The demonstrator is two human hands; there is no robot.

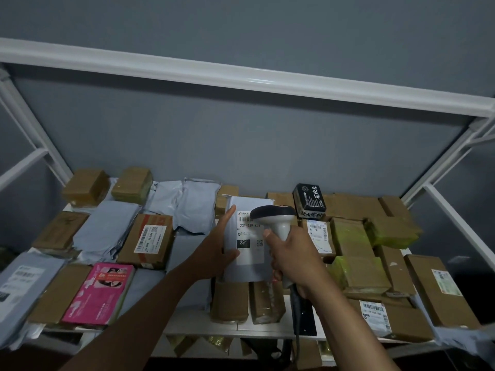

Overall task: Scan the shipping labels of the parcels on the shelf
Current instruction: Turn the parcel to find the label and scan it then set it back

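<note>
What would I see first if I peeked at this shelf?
Right in the middle, the left hand tips up a grey parcel while the right hand aims a white scanner at its label, marked 231. Down at the front left lies a bright pink package, the loudest colour among the brown boxes. At the back right stands a small black box.

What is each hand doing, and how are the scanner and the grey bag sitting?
Left hand: holds the grey bag.
Grey bag: tilted up, label facing the scanner.
Right hand: grips the scanner's handle.
Scanner: held over the label.
</note>
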